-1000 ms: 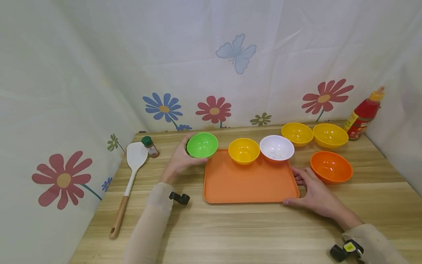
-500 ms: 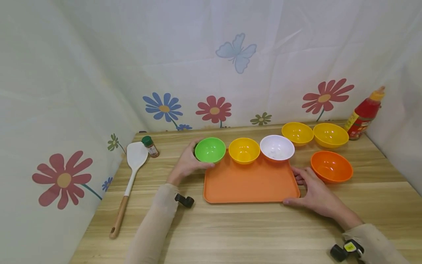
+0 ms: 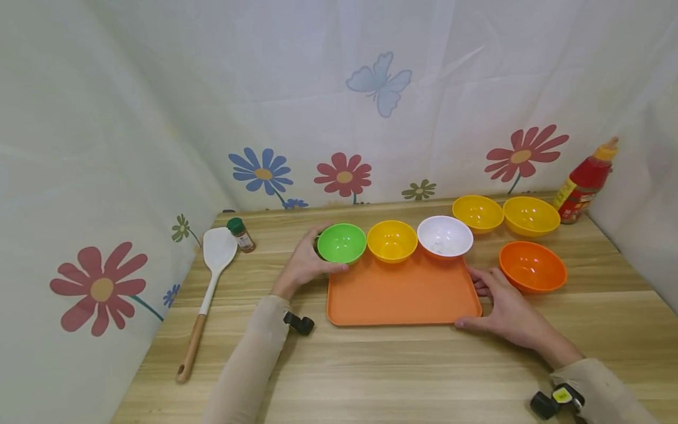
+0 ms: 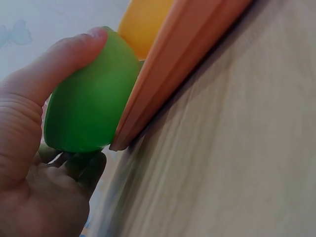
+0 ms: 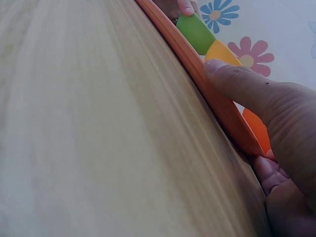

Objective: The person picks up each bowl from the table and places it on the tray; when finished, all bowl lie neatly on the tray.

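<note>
green bowl (image 3: 342, 244) at the far left corner of the orange tray (image 3: 405, 300), beside its yellow bowl (image 3: 392, 242) and white bowl (image 3: 445, 237); my left hand (image 3: 307, 259) grips the green one, fingers spread bowl-wide; my right hand (image 3: 502, 308), thumb apart, holds the tray's near right corner.

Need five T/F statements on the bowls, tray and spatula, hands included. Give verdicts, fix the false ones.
1. The left hand holds the green bowl, and the right hand grips the orange tray. True.
2. A yellow bowl and the white bowl stand side by side at the tray's far edge. True.
3. The white bowl is between the green bowl and that yellow bowl. False: the yellow one is in the middle.
4. The spatula lies on the table, left of the tray. True.
5. The spatula's head is nearer the person than its handle. False: the handle end is nearer.
</note>
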Demonstrator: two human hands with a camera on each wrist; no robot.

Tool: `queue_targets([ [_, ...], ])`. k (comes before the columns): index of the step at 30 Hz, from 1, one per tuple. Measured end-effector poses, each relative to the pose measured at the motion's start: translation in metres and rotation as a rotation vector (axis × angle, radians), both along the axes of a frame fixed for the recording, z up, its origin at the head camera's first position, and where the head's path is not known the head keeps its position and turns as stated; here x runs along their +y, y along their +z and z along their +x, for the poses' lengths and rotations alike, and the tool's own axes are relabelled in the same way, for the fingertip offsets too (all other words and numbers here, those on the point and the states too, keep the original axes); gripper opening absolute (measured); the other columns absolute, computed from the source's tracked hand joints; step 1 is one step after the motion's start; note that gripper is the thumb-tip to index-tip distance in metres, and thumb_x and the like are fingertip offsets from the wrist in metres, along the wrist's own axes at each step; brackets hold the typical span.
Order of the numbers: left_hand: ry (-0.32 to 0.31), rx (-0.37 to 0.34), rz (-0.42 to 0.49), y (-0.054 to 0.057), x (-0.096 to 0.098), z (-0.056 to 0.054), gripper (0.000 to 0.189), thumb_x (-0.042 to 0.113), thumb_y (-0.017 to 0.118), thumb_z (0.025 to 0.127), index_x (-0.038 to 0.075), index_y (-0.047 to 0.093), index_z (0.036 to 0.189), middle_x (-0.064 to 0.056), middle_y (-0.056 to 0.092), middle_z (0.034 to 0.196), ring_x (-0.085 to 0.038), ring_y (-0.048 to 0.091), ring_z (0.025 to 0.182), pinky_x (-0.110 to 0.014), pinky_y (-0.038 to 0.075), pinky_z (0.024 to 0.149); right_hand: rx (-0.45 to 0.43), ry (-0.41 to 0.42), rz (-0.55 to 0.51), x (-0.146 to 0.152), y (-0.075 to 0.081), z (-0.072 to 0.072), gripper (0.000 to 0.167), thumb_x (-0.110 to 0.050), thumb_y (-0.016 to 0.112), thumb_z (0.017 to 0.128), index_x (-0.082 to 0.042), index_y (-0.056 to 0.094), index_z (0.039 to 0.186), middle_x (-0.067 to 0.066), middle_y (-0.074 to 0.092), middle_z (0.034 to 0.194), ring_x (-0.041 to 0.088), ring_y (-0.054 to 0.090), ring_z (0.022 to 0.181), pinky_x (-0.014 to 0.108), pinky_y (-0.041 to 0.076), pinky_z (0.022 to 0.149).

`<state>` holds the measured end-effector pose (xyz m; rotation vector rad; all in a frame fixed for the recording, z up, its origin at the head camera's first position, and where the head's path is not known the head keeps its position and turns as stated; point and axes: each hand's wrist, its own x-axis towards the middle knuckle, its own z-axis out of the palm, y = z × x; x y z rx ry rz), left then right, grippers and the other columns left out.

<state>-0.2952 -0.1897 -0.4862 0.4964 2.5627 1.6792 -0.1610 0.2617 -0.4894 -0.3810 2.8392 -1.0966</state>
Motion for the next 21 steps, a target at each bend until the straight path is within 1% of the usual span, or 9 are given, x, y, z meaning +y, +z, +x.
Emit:
queue_targets([
  [6,-0.007,-0.006,0.019,-0.0004,-0.0009,0.0008,0.114,0.02,0.108,0.07,0.015,0.046,0.166,-0.01,0.058,0.154,-0.034,0.06,0.136,-0.054,0.047,0.124,-0.006,0.001,-0.004,-0.0005,0.0,-0.0003,0.123,-0.066,0.096,0.079,-0.001,0.04,0.168,0.013,0.05,0.139,0.037,0.066,0.132,0.06,0.056,0.112],
  [11,-0.01,-0.014,0.023,0.0005,-0.0006,0.0028,0.111,0.018,0.108,0.072,0.018,0.048,0.165,-0.01,0.059,0.154,-0.035,0.058,0.139,-0.054,0.044,0.126,-0.003,0.001,-0.003,-0.0003,-0.001,0.0002,0.123,-0.066,0.096,0.079,-0.001,0.041,0.168,0.013,0.05,0.138,0.037,0.066,0.131,0.06,0.055,0.113],
  [13,-0.015,-0.013,0.023,0.0005,-0.0007,0.0027,0.111,0.018,0.108,0.072,0.018,0.048,0.166,-0.01,0.06,0.155,-0.034,0.058,0.14,-0.054,0.043,0.127,-0.001,0.0,-0.003,-0.0002,-0.0012,0.0003,0.123,-0.066,0.096,0.079,-0.001,0.041,0.168,0.012,0.05,0.138,0.037,0.066,0.131,0.06,0.055,0.113],
  [17,-0.019,-0.014,0.021,0.0,-0.0009,0.0018,0.113,0.018,0.107,0.074,0.015,0.045,0.168,-0.01,0.058,0.159,-0.034,0.055,0.144,-0.055,0.039,0.13,0.003,0.0,-0.001,-0.0001,-0.0015,0.0001,0.123,-0.066,0.096,0.079,-0.001,0.041,0.168,0.012,0.05,0.137,0.036,0.066,0.13,0.06,0.055,0.113],
  [21,-0.005,-0.011,0.004,-0.0002,-0.0007,0.0005,0.115,0.023,0.107,0.075,0.013,0.043,0.169,-0.009,0.056,0.161,-0.033,0.054,0.145,-0.055,0.038,0.131,0.006,0.0,-0.002,0.0005,-0.0008,-0.0004,0.123,-0.065,0.096,0.079,-0.002,0.041,0.168,0.011,0.051,0.136,0.036,0.067,0.13,0.06,0.056,0.112],
])
